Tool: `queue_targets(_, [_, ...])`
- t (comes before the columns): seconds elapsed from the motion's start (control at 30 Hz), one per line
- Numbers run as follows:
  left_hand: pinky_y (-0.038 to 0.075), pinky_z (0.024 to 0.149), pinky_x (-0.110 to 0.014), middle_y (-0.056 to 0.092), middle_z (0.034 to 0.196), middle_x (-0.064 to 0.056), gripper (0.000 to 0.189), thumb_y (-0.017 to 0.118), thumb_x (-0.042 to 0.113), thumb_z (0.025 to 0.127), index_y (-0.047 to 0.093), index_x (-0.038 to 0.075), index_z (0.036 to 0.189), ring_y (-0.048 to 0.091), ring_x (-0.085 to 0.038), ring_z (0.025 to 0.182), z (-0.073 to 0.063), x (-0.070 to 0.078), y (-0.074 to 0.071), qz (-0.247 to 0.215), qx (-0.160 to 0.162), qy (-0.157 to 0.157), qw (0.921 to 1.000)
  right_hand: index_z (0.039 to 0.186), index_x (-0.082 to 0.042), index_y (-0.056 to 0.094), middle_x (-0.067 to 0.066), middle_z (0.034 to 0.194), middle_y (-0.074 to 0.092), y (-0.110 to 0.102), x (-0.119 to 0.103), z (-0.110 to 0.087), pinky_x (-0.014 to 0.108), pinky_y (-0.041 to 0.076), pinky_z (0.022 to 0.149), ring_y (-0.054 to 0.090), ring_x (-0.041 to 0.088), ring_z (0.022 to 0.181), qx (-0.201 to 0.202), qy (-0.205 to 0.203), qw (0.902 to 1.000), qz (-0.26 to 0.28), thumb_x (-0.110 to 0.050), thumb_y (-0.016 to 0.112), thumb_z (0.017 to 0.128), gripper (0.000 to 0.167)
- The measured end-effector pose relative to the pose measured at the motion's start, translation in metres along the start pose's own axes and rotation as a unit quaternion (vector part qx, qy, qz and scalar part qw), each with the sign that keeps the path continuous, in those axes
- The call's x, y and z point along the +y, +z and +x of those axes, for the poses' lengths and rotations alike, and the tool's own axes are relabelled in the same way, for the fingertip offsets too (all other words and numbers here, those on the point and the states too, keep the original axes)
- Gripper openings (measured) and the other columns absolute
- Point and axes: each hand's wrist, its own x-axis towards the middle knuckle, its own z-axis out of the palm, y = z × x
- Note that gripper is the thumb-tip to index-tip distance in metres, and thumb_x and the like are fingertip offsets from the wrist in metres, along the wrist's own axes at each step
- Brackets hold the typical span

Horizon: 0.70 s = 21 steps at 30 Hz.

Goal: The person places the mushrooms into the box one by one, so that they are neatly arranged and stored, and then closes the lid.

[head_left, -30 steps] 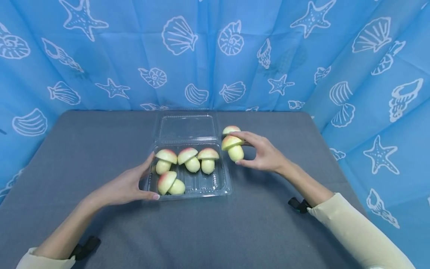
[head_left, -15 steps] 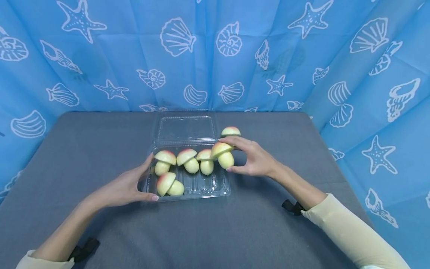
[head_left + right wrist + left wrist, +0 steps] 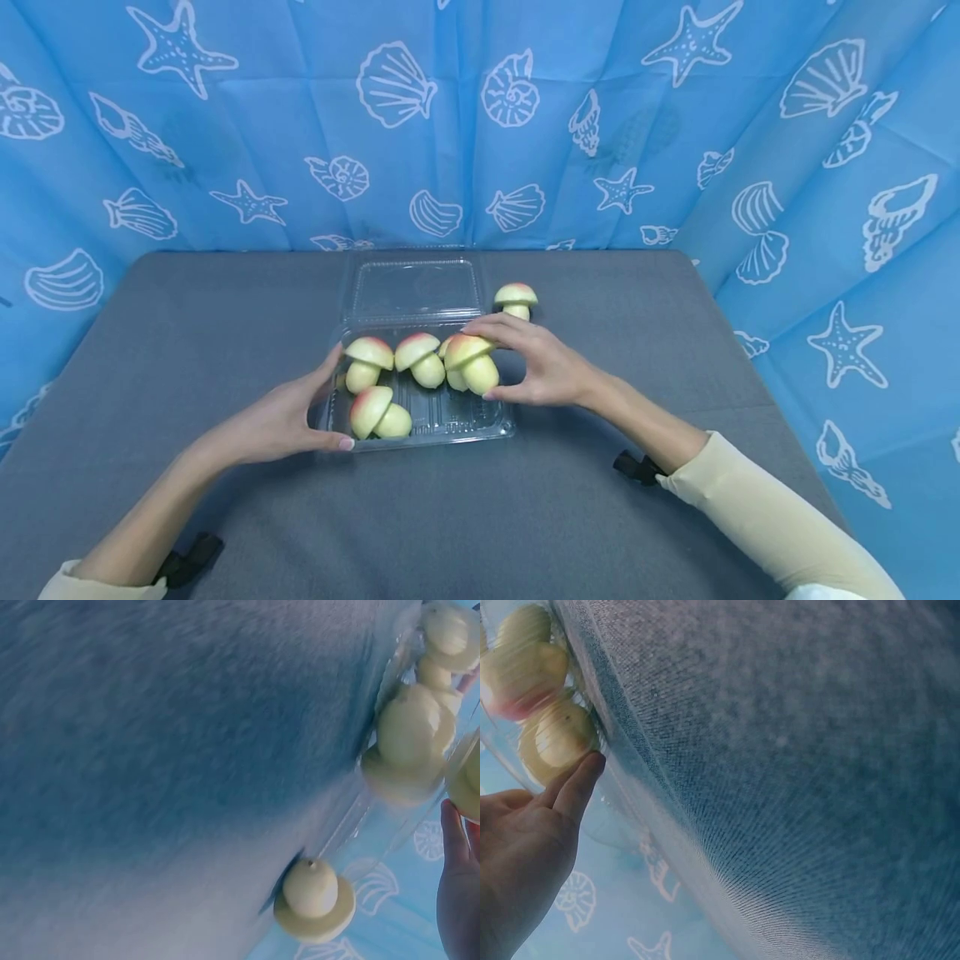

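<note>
My right hand (image 3: 540, 360) pinches a pale yellow mushroom (image 3: 480, 375) with a red-tinged cap between thumb and fingers. It holds the mushroom over the right part of a clear plastic container (image 3: 457, 433), in front of another mushroom (image 3: 452, 379) that it partly hides. Several similar mushrooms lie inside, among them one tilted mushroom (image 3: 393, 421) at the front left. Fairly straight fingers of my left hand (image 3: 273, 421) touch the container's left side, the thumb at its front corner. In the right wrist view, the held mushroom (image 3: 466, 784) is cut off by the frame edge.
Behind the right hand, one more mushroom (image 3: 516, 297) stands upright on the grey cloth-covered table (image 3: 600, 500). The container's transparent lid (image 3: 416, 287) lies folded back behind it. A blue curtain (image 3: 465, 125) with white shell prints hangs past the table.
My right hand has carried its mushroom leftward and slightly nearer, from beside the container to over its right part. The standing mushroom behind is now more exposed. My left hand has stayed in place.
</note>
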Motion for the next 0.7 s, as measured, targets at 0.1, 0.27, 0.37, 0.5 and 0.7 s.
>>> queue_targets(0.1, [0.040,0.104,-0.060,0.011,0.163,-0.022,0.125,0.080,0.052,0.079,-0.007,0.013,0.160,0.038,-0.044,0.138,0.000,-0.001,0.001,0.003,0.001,-0.001,1.0000,0.143,-0.010,0.052,0.003,0.143,0.053,0.004,-0.003,0.003,0.039,0.043,0.108,0.049,0.020,0.132,-0.009,0.000,1.0000,0.000,-0.025,0.087,0.075,0.078])
queue_targets(0.27, [0.039,0.105,-0.061,0.011,0.164,-0.021,0.126,0.080,0.055,0.078,-0.006,0.012,0.160,0.039,-0.044,0.138,0.000,0.000,0.000,0.005,0.006,0.004,1.0000,0.143,-0.008,0.052,0.004,0.143,0.054,0.010,-0.007,0.007,0.039,0.039,0.112,0.048,0.020,0.134,-0.021,-0.003,0.9997,-0.008,-0.024,0.087,0.075,0.078])
queue_targets(0.37, [0.041,0.104,-0.059,0.012,0.163,-0.021,0.127,0.079,0.057,0.077,-0.006,0.012,0.160,0.039,-0.044,0.137,0.000,0.000,0.000,0.006,0.008,0.007,0.9999,0.143,-0.007,0.051,0.007,0.144,0.053,0.014,-0.008,0.010,0.038,0.038,0.112,0.046,0.020,0.135,-0.025,-0.005,0.9997,-0.007,-0.021,0.087,0.075,0.078])
queue_targets(0.5, [0.042,0.103,-0.059,0.013,0.163,-0.022,0.127,0.079,0.058,0.077,-0.007,0.013,0.160,0.039,-0.044,0.137,0.000,0.000,-0.001,0.005,0.005,0.005,1.0000,0.144,-0.008,0.051,0.005,0.143,0.052,0.018,-0.011,0.014,0.034,0.040,0.110,0.046,0.016,0.134,-0.036,-0.001,0.9994,-0.005,-0.023,0.088,0.075,0.079])
queue_targets(0.7, [0.042,0.103,-0.060,0.015,0.162,-0.025,0.127,0.080,0.055,0.077,-0.007,0.013,0.160,0.039,-0.045,0.137,0.000,0.001,-0.001,0.005,-0.001,-0.002,1.0000,0.144,-0.010,0.051,0.000,0.141,0.055,0.027,-0.015,0.018,0.031,0.041,0.109,0.047,0.012,0.132,-0.047,-0.001,0.9989,0.002,-0.022,0.089,0.075,0.079])
